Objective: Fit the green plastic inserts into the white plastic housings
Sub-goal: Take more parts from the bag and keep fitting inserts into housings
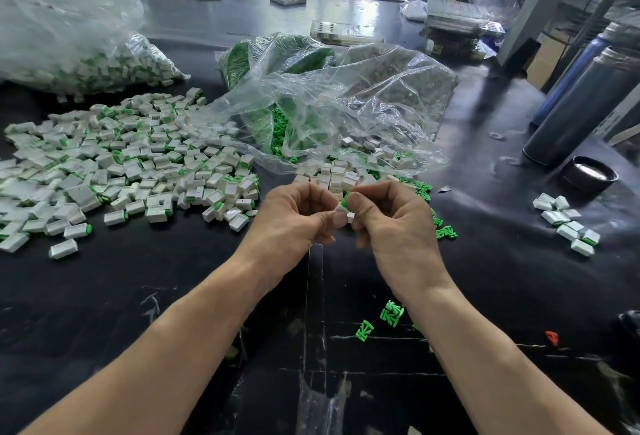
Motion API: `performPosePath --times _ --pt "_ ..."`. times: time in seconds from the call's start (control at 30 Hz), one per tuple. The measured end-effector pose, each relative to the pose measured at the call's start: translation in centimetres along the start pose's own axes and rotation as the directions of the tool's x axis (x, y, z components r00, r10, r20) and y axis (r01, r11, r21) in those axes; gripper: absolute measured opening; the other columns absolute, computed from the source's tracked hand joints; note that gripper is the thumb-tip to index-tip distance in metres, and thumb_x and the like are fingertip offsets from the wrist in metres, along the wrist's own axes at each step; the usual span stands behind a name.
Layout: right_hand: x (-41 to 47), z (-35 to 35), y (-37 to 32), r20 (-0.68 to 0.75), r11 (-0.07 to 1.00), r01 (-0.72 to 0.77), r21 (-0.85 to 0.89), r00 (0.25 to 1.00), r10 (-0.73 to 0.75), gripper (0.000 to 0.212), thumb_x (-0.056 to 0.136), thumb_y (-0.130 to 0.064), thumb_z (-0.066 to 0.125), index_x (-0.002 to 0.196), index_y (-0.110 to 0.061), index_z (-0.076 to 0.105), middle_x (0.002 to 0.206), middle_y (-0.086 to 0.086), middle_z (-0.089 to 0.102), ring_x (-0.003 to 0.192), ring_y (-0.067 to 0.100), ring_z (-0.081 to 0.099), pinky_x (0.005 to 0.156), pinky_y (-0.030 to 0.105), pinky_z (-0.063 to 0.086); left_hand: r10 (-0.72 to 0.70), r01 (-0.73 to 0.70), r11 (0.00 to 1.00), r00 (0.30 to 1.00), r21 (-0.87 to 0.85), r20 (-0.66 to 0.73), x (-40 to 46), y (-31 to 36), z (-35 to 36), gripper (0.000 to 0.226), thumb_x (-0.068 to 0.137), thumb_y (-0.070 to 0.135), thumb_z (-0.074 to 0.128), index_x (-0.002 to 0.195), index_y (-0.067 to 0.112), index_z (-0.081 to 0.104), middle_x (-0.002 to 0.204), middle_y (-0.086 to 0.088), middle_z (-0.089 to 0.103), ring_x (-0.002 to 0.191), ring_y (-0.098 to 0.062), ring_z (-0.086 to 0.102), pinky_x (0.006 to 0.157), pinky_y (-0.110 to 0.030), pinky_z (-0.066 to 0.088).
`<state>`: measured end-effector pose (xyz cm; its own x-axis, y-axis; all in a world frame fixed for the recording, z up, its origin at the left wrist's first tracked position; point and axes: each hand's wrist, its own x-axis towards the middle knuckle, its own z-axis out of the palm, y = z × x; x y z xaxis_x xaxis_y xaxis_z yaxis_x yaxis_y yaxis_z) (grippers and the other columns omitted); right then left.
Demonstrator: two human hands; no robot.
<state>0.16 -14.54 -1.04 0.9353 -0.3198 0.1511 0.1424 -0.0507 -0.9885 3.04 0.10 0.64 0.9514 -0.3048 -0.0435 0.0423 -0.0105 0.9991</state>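
My left hand (294, 216) and my right hand (391, 219) meet above the black table, fingers curled round one small white housing (349, 217) with a green insert (345, 203) showing at its top. The fingertips hide most of the piece. Just behind the hands lie loose white housings (332, 171) and green inserts (420, 188). A large heap of housings with green inserts in them (131, 164) spreads over the left of the table.
An open clear plastic bag (346, 105) holds green inserts and white housings behind my hands. Another full bag (86, 53) lies far left. Loose green inserts (391, 313) lie by my right forearm. A small group of housings (568, 223), a black lid (590, 173) and grey cylinders (581, 105) stand right.
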Motion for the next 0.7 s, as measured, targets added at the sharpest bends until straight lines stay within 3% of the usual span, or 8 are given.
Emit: performPosePath --times 0.2,0.37,0.57,0.7 --pt "-0.3 0.3 0.1 0.016 0.990 0.050 -0.130 0.999 -0.049 0.017 0.095 -0.014 0.075 0.086 -0.027 0.068 0.077 -0.006 0.073 0.070 0.015 0.069 0.066 0.038 0.058 -0.022 0.022 1.000 0.999 0.011 -0.039 0.1 0.0 0.0 0.012 0.084 0.000 0.078 0.091 -0.001 0.069 0.079 -0.010 0.068 0.066 -0.013 0.063 0.069 -0.033 0.061" --pt "-0.6 -0.2 -0.3 0.051 0.999 -0.001 -0.049 0.999 0.004 0.008 0.097 -0.014 0.073 0.090 -0.015 0.070 0.082 0.004 0.074 0.071 0.016 0.068 0.058 0.023 0.055 -0.033 0.033 0.999 0.999 0.015 -0.038 0.1 -0.2 -0.2 0.009 0.085 0.003 0.078 0.088 0.005 0.070 0.080 -0.010 0.071 0.069 -0.014 0.066 0.072 -0.035 0.063" --pt "-0.5 -0.1 -0.1 0.066 0.999 -0.021 -0.025 0.998 0.022 0.004 0.097 -0.011 0.072 0.094 -0.010 0.070 0.088 0.013 0.075 0.075 0.019 0.071 0.061 0.023 0.056 -0.036 0.037 0.999 0.998 0.018 -0.058 0.4 -0.7 -0.3 0.010 0.086 0.001 0.077 0.086 0.006 0.069 0.083 -0.013 0.071 0.076 -0.022 0.068 0.068 -0.030 0.063" --pt "0.1 -0.9 0.1 0.131 0.997 -0.024 -0.075 0.991 0.033 0.007 0.094 -0.008 0.074 0.095 -0.014 0.070 0.083 0.004 0.075 0.071 0.015 0.070 0.063 0.026 0.058 -0.003 0.006 0.995 1.000 0.099 -0.031 0.5 -0.9 -0.4 0.010 0.086 0.002 0.078 0.092 0.007 0.071 0.087 -0.012 0.075 0.077 -0.015 0.069 0.071 -0.033 0.063"
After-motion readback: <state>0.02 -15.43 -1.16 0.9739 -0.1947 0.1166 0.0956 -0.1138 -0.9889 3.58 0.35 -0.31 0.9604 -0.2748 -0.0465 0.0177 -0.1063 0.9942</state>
